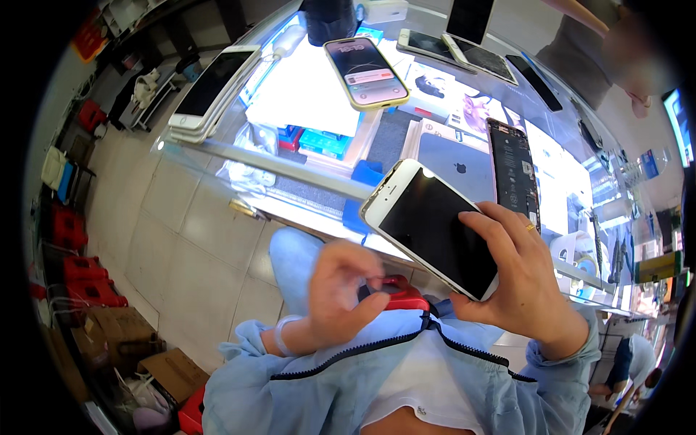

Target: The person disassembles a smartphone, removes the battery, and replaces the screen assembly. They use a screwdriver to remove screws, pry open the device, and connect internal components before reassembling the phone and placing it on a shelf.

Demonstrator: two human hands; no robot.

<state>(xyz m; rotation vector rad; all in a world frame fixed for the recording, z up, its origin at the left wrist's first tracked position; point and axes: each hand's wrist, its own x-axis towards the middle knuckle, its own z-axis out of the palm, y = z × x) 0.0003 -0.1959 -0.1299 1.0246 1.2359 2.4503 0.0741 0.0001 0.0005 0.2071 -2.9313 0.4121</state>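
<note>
My right hand (pixel 511 279) grips a white-framed phone screen (pixel 435 225) by its lower right corner, with fingers over the dark glass and the thumb at its bottom edge. The screen is tilted over the counter's front edge. My left hand (pixel 341 290) hovers in front of my lap, slightly blurred, with fingers half curled and the thumb apart; nothing shows in it. An opened phone body (pixel 515 170) with its black battery exposed lies on the glass counter just beyond my right hand.
The glass counter (pixel 290 170) carries a lit phone in a yellow case (pixel 367 72), a stack of white phones (pixel 214 94) at left and several phones at the back. Boxes sit beneath the glass. Another person (pixel 580 51) is across the counter. Red stools (pixel 90 279) and cardboard boxes (pixel 174 370) stand left.
</note>
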